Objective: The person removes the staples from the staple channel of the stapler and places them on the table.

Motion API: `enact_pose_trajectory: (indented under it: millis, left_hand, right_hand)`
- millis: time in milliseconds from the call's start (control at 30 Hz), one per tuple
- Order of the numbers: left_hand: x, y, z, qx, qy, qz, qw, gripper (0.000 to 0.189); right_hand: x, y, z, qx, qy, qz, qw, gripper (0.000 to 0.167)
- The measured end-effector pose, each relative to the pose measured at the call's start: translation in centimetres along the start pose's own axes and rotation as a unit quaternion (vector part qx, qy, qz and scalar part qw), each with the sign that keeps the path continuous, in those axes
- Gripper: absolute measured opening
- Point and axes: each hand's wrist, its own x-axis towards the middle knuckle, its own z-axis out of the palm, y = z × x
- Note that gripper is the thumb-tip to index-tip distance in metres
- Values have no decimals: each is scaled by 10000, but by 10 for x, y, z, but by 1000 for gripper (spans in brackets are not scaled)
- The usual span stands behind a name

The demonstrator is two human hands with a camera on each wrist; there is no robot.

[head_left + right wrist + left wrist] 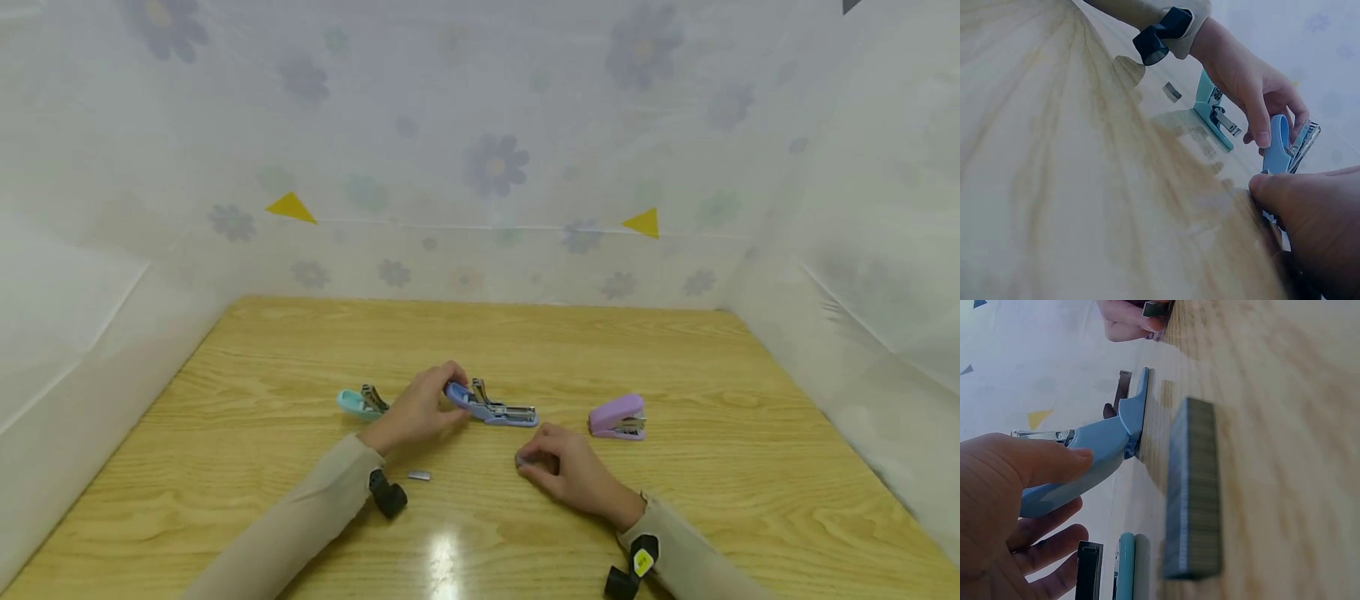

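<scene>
My left hand (pixel 414 410) grips a light-blue stapler (pixel 480 407) by its raised top, thumb on one side. The stapler is unfolded, its metal magazine laid bare and a metal piece standing up; its base is on the table. Just in front and to the right of it, my right hand (pixel 576 473) pinches a small strip of staples (pixel 520 460) between thumb and fingers. The left wrist view shows that strip (pixel 1155 309) as a short dark bar. Another staple strip (pixel 419 475) lies on the table near my left wrist, large in the left wrist view.
An unfolded teal stapler (pixel 350 403) lies behind my left hand, partly hidden by it. To the right, a purple stapler (pixel 617 414) stands folded on the wooden table (pixel 480 342). Pale flowered sheeting (pixel 480 258) walls the table at the back and sides.
</scene>
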Motion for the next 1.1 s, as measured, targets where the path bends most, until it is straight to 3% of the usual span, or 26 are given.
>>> enact_pose_trajectory:
  millis: [200, 433, 533, 767, 900, 1100]
  left_hand:
    - [1, -2, 0, 98, -14, 101, 9999, 28]
    - [3, 0, 1, 301, 176, 94, 9993, 41]
    - [5, 1, 3, 653, 275, 206, 9973, 39]
    - [10, 13, 7, 866, 478, 575, 9934, 30]
    - [11, 19, 7, 926, 537, 690, 9919, 32]
    - [19, 28, 4, 1087, 726, 913, 9872, 36]
  right_hand:
    - [1, 0, -1, -74, -113, -33, 9999, 9]
    - [1, 0, -1, -109, -38, -102, 9999, 13]
    - [-1, 0, -1, -29, 157, -166, 9997, 14]
    - [-1, -37, -16, 98, 1025, -401, 9939, 18]
    - [-4, -28, -16, -50, 1343, -483, 9898, 20]
    - [-12, 5, -11, -257, 1723, -514, 9834, 25]
